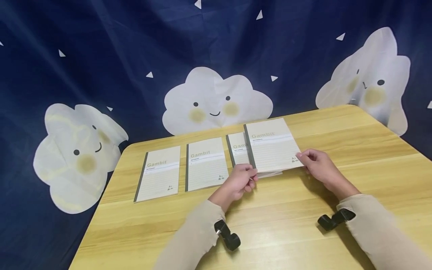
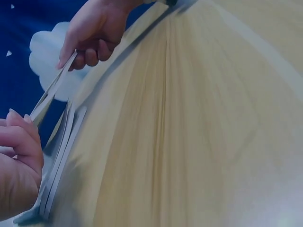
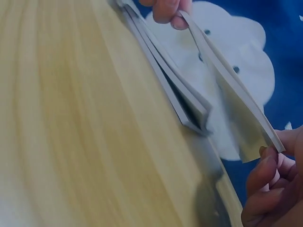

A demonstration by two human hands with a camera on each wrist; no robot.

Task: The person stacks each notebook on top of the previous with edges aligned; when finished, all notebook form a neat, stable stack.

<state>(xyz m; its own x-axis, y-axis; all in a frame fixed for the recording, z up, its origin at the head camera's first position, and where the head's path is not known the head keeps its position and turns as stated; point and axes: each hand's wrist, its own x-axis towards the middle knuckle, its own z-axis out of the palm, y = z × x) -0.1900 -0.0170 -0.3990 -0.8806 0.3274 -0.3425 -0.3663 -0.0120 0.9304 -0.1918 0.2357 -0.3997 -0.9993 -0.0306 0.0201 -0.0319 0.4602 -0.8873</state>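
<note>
Both hands hold up one pale "Gambit" notebook (image 1: 273, 150) with a dark spine, by its two near corners. My left hand (image 1: 240, 180) pinches the corner at the spine, and my right hand (image 1: 318, 167) pinches the opposite one between thumb and fingers. Under the raised notebook, another Gambit notebook (image 1: 237, 152) lies on the table, mostly hidden by it. Seen edge-on in the right wrist view, the raised notebook (image 3: 232, 85) is tilted above stacked notebooks (image 3: 165, 71). The left wrist view also shows stacked edges (image 2: 64, 146) below the left hand (image 2: 19, 165).
Two more matching notebooks lie in a row to the left, the outer one (image 1: 158, 174) and the inner one (image 1: 206, 165). They rest on a wooden table (image 1: 270, 228). Behind its far edge hangs a dark blue curtain (image 1: 128, 45) with white clouds.
</note>
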